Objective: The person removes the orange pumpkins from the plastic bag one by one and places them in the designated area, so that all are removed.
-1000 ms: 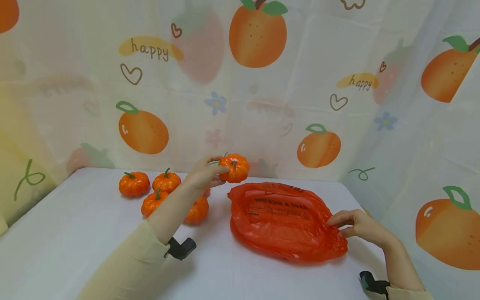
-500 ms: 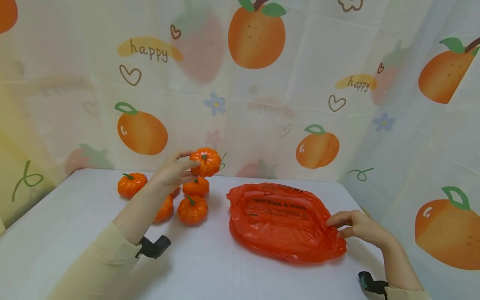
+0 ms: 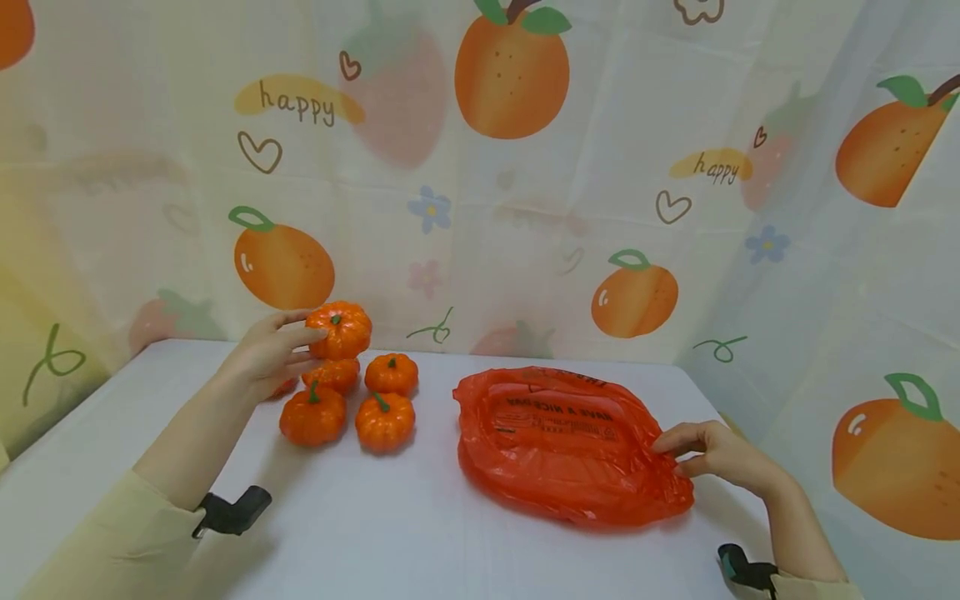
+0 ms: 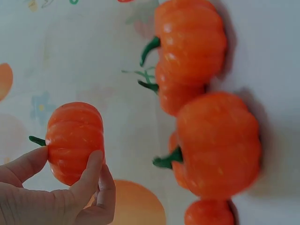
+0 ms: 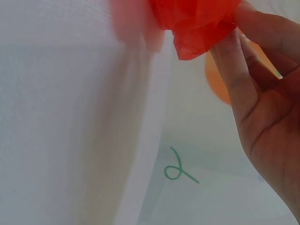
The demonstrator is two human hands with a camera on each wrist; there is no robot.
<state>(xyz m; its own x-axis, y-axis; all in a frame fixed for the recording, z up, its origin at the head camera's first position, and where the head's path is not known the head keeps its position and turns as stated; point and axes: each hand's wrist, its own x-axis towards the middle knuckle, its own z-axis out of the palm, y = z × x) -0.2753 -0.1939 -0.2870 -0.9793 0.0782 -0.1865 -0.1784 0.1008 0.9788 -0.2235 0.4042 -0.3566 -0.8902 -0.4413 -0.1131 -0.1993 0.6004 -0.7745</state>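
Holding a small orange pumpkin (image 3: 339,328) off the bench (image 3: 420,542), the left hand (image 3: 264,360) pinches it between thumb and fingertips, the grip narrow and closed round the fruit's ribbed sides. The pumpkin hangs just above a cluster of other pumpkins (image 3: 348,400) at the left back of the bench. From that grip the red plastic bag (image 3: 562,437) lies well apart to the person's right and a little nearer; its long axis runs roughly left to right, slanting toward the near right corner. The right hand (image 3: 708,457) is at the bag's right end and is much the nearer hand to it, gripping a fold of the film between thumb and fingers. The left hand has the whole cluster between it and the bag's left edge.

The head view gives the layout: pumpkin, cluster, bag and both hands in one line across the bench. The left wrist view shows what it cannot, namely the thumb on the stem side and a fingertip (image 4: 93,161) pressed on the held pumpkin (image 4: 75,140), stem pointing sideways. The right wrist view shows the pinched bag edge (image 5: 199,28) bunched against the fingers (image 5: 234,65), though whether the bag's mouth is open is not clear.
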